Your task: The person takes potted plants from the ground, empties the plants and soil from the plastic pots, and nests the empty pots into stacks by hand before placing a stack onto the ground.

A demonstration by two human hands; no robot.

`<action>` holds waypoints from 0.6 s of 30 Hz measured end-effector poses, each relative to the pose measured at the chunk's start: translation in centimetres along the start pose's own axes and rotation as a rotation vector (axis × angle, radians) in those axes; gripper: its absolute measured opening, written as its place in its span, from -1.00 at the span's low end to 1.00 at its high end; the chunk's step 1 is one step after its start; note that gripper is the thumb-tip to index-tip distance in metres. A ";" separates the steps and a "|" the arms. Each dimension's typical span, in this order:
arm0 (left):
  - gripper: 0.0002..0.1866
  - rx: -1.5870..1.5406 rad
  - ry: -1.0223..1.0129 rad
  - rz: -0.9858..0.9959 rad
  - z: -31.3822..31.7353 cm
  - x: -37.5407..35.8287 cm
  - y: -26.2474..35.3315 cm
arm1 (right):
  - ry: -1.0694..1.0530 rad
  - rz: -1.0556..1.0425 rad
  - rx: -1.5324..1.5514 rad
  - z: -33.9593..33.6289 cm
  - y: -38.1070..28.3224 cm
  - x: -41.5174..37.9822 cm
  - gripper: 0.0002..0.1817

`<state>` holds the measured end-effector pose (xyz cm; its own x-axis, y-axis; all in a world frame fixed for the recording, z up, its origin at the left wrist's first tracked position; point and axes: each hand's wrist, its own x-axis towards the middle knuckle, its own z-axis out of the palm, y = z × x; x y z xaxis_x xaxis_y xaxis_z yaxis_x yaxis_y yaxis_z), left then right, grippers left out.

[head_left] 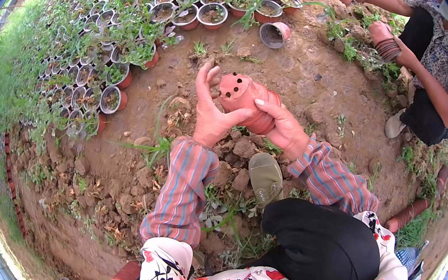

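A short stack of nested reddish-brown plastic pots (pixel 246 99) is held up over the soil, tilted, with drainage holes showing in the base of the top one. My right hand (pixel 285 128) grips the stack from below and the right side, its thumb lying along the rims. At the stack's left side, my left hand (pixel 210 107) has its thumb against the pot wall, while its fingers are raised and curved, apart from the thumb. Below the stack, my shoe (pixel 265 179) rests among clods of soil.
Many potted plants (pixel 212 14) stand in rows ahead and left. A loose pot (pixel 274 35) lies tipped on the soil. At the right, a person (pixel 441 58) crouches with another pot stack (pixel 383 40). More stacked pots (pixel 412 214) lie lower right.
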<state>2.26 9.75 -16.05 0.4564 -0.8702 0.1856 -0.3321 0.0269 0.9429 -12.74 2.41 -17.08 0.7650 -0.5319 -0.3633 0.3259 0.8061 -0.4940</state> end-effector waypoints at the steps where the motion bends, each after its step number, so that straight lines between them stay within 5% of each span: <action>1: 0.03 -0.318 -0.045 -0.117 1.0 -0.1 -0.6 | 0.005 -0.007 0.000 0.2 -0.4 -0.1 -0.49; 3: -0.01 -0.724 -0.201 -0.270 3.4 -0.9 -2.0 | 0.012 -0.014 0.141 0.5 -0.8 -0.6 -0.49; 10: -0.21 -1.028 -0.220 -0.515 10.3 -4.7 -4.4 | 0.100 -0.100 0.061 -3.3 -1.9 -0.1 -0.52; 12: -0.33 -0.586 -0.387 -0.694 9.2 -4.8 -4.5 | 0.210 -0.250 -0.206 -6.5 -3.5 1.9 -0.61; 13: -0.49 -0.503 -0.367 -0.571 8.9 -5.4 -4.6 | 0.327 -0.350 -0.382 -8.3 -4.4 2.9 -0.64; 14: -0.49 -0.501 -0.375 -0.567 8.3 -5.8 -5.3 | 0.478 -0.418 -0.562 -8.7 -5.7 3.4 -0.72; 18: -0.67 -0.498 -0.345 -0.626 5.8 -6.4 -7.1 | 0.487 -0.947 -1.208 -15.0 -11.6 8.7 -0.89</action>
<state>-3.13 12.25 -25.51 0.1314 -0.8953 -0.4257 0.3331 -0.3646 0.8696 -18.16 -15.43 -26.33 0.2357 -0.9132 0.3324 -0.2323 -0.3851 -0.8931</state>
